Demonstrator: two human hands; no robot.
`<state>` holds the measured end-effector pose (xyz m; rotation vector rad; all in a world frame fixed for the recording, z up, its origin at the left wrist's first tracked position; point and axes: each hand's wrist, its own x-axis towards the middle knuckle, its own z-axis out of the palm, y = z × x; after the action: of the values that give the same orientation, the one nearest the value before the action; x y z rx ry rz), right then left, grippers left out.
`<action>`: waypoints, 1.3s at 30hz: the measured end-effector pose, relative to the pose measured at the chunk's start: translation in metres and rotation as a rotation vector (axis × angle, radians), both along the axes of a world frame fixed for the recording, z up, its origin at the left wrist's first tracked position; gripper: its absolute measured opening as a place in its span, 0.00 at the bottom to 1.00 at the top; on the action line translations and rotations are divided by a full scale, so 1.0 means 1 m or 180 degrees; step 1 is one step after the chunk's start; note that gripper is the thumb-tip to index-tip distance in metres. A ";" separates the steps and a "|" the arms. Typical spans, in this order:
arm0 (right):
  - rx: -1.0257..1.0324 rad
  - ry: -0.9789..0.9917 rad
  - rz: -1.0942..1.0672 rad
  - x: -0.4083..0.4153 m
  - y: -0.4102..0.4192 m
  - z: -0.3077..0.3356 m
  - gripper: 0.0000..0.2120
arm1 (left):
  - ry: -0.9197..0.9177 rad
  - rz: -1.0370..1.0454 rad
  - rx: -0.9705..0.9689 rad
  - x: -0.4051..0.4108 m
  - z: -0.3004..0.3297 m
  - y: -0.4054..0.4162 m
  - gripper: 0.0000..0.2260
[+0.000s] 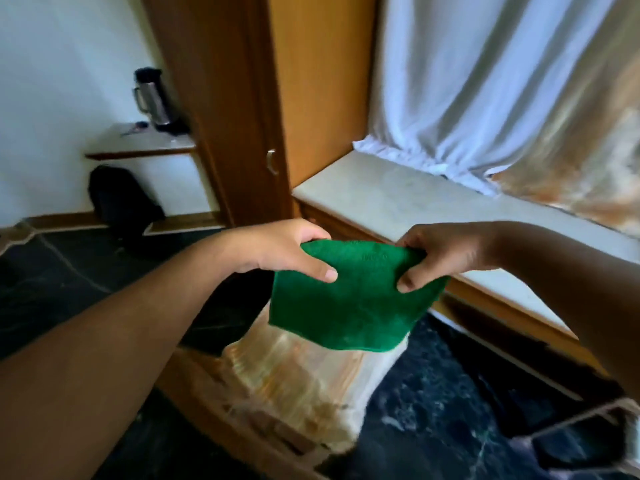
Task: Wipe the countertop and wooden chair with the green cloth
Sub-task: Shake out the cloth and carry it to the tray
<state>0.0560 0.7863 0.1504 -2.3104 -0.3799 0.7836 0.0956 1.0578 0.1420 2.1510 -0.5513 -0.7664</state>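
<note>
The soft, fuzzy green cloth (349, 299) hangs as a rough square. The left hand (280, 249) pinches its nine o'clock corner and the right hand (446, 254) its three o'clock corner, above the smooth pale stone countertop (398, 199).

green cloth (349, 299) hangs stretched in air before the pale countertop (398, 199).

Daylight glows through the curtain (485, 81); lower edges smear with motion blur, perhaps wide-angle stretch.
</note>
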 end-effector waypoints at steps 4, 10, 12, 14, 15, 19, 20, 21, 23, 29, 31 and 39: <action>0.1479 0.0067 -0.1347 -0.059 -0.160 0.003 0.19 | 0.0077 0.0234 -0.0782 -0.003 0.000 -0.152 0.14; 0.3372 -0.0220 -0.2769 -0.158 -0.333 -0.006 0.20 | 0.0751 0.0037 -0.1677 -0.035 0.001 -0.374 0.23; 0.2792 -0.0203 -0.3031 -0.187 -0.371 -0.015 0.20 | 0.0940 -0.0174 -0.1597 -0.046 0.000 -0.437 0.26; 0.2349 -0.0318 -0.3411 -0.210 -0.405 -0.022 0.20 | 0.1061 -0.0379 -0.1436 -0.052 -0.001 -0.485 0.26; 0.2324 -0.0425 -0.3666 -0.222 -0.426 -0.024 0.20 | 0.1129 -0.0482 -0.1366 -0.055 -0.002 -0.510 0.24; 0.2315 -0.0838 -0.4531 -0.269 -0.505 -0.037 0.16 | 0.1442 -0.0721 -0.1210 -0.071 -0.019 -0.610 0.28; 0.2277 -0.0866 -0.4730 -0.279 -0.522 -0.045 0.14 | 0.1570 -0.0718 -0.1210 -0.078 -0.026 -0.636 0.29; 0.2218 -0.0864 -0.4949 -0.289 -0.540 -0.055 0.14 | 0.1726 -0.0693 -0.1208 -0.085 -0.035 -0.662 0.29; 0.2184 -0.0746 -0.5331 -0.302 -0.571 -0.069 0.13 | 0.2114 -0.0615 -0.1195 -0.098 -0.051 -0.707 0.28; 0.2816 -0.0408 -0.5619 -0.313 -0.689 -0.072 0.18 | 0.2703 -0.0302 -0.1284 -0.101 -0.078 -0.842 0.15; 0.2692 -0.0652 -0.5633 -0.305 -0.733 -0.068 0.23 | 0.2706 -0.0284 -0.1383 -0.091 -0.075 -0.886 0.19; -0.0345 -0.0567 -0.5758 -0.260 -0.860 -0.100 0.24 | 0.0500 -0.0969 -0.0307 -0.064 -0.100 -1.012 0.24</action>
<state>-0.2042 -0.0735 0.0505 -1.7695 1.5096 -0.3480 0.0313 0.0459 0.0417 1.9216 -0.8260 -1.0418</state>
